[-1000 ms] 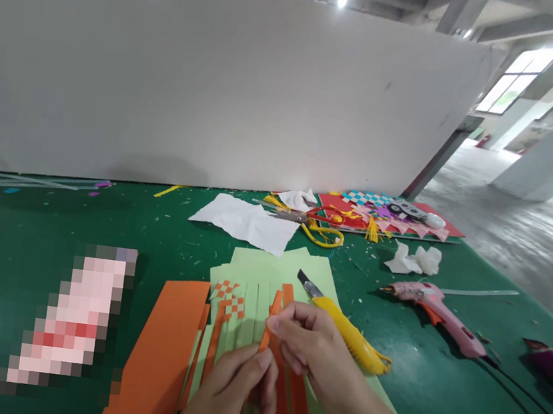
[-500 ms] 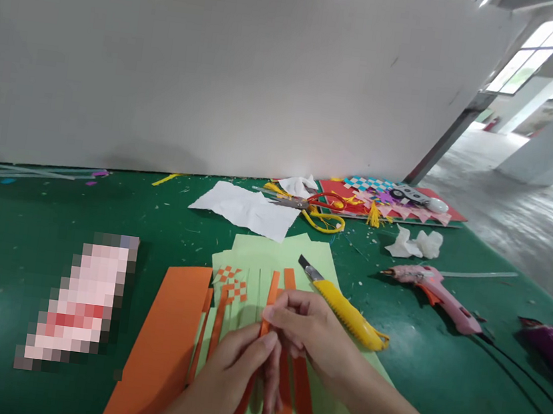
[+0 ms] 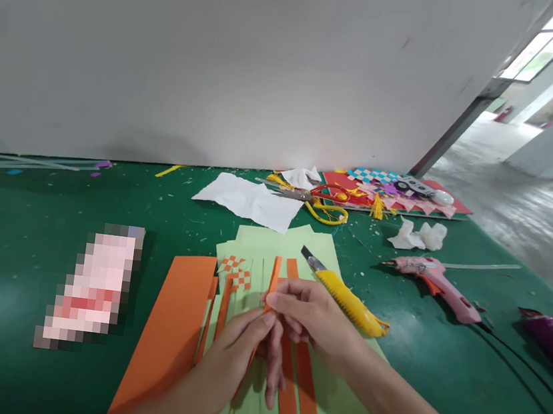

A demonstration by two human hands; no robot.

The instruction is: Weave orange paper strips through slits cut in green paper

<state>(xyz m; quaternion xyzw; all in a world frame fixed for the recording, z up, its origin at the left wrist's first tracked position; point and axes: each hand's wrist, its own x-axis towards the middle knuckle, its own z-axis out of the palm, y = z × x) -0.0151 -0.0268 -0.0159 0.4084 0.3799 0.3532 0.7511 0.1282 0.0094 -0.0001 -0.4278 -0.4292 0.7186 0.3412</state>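
Both hands meet over light green paper sheets (image 3: 348, 404). My left hand (image 3: 239, 350) pinches a narrow orange paper strip (image 3: 275, 274) between thumb and fingers. Just above that grip, my right hand (image 3: 309, 308) has its thumb and fingertips closed on the same strip, whose upper end sticks up past them. More orange strips (image 3: 301, 398) lie on the green sheets to the right. A small orange-and-green woven checkered piece (image 3: 238, 273) rests left of the hands. Close to my right hand lies a yellow utility knife (image 3: 350, 303), blade showing. The strip's lower part is mostly hidden by my fingers.
An orange sheet (image 3: 165, 334) lies to the left. Behind are white paper (image 3: 247, 200), scissors (image 3: 329, 213) and a red board (image 3: 459, 199) with paper crafts. On the right are crumpled tissue (image 3: 417, 235), a pink glue gun (image 3: 442, 288) with a cord, and a purple tool (image 3: 550, 338).
The view has shifted slightly, so the table items sit a little higher in it. Both hands keep their pinch on the orange strip, its lower part lifted off the sheets.
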